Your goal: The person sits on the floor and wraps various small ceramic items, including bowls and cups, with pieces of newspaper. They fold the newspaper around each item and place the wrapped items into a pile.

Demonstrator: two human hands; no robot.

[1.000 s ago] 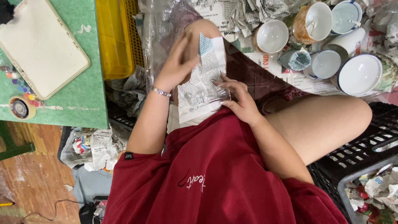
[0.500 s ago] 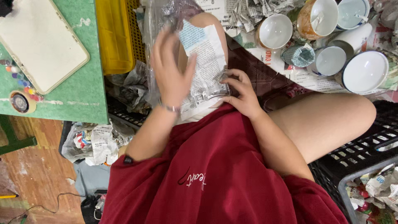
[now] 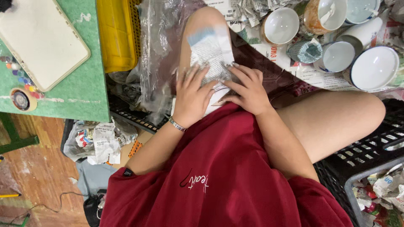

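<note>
Seen from above, a seated person in a red shirt (image 3: 219,180) presses a sheet of newspaper (image 3: 209,52) flat along their left thigh. The left hand (image 3: 192,97) and right hand (image 3: 248,89) lie side by side on it, fingers spread (nothing gripped). White bowls (image 3: 280,25) stand nearby.
</note>
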